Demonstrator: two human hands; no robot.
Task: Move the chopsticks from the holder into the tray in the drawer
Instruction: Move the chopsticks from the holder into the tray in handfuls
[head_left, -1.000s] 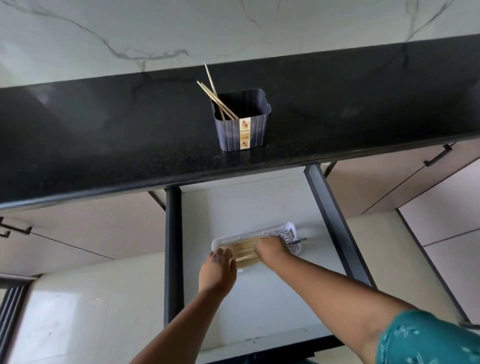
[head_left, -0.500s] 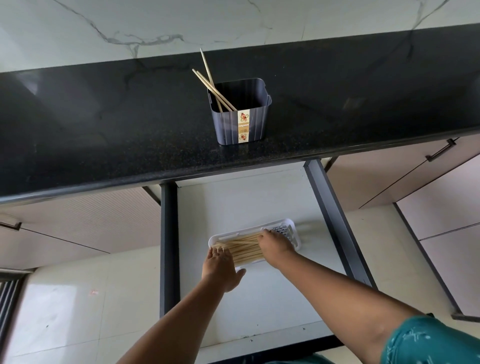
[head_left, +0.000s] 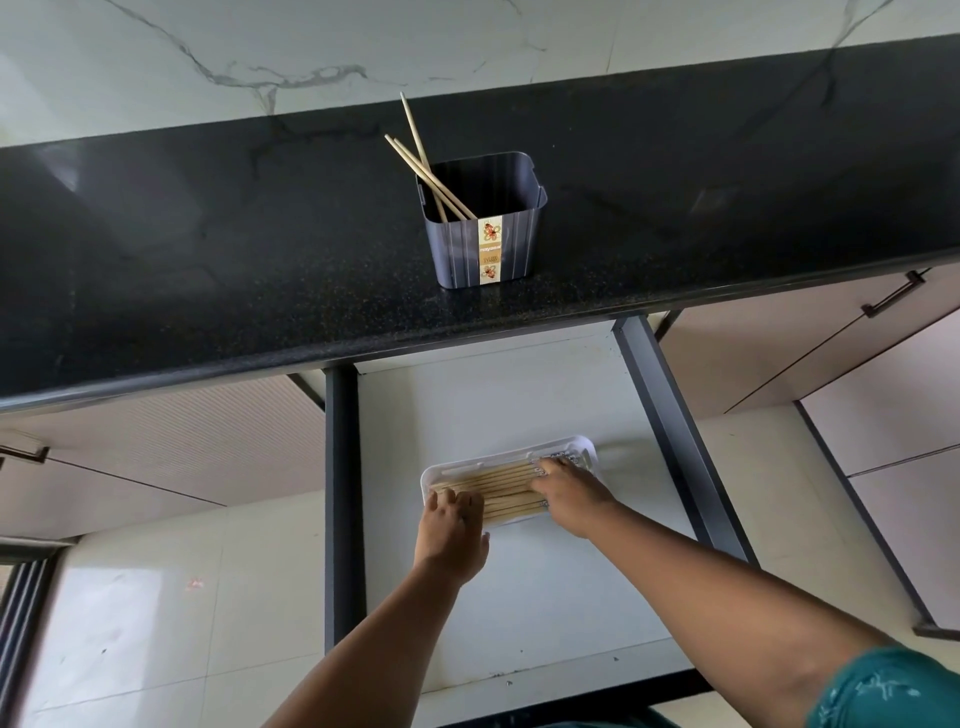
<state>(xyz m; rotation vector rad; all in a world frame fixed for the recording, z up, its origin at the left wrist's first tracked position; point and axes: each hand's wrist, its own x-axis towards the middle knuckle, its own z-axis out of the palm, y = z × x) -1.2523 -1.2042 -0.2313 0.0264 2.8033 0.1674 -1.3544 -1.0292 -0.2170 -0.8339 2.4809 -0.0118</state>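
A dark grey ribbed holder stands on the black counter with three wooden chopsticks leaning out to its left. Below, in the open drawer, a white tray holds several chopsticks lying side by side. My left hand rests flat with its fingers spread on the left ends of those chopsticks. My right hand lies flat on their right ends and covers part of the tray. Neither hand grips anything.
The black granite counter overhangs the drawer's back part. Dark drawer side rails run on both sides. Closed cabinet fronts with dark handles flank the drawer. A pale tiled floor lies below.
The view has tilted so the holder and drawer sit slightly lower. My left hand has slid onto the left ends of the chopsticks and flattened; my right hand has stayed on the right ends.
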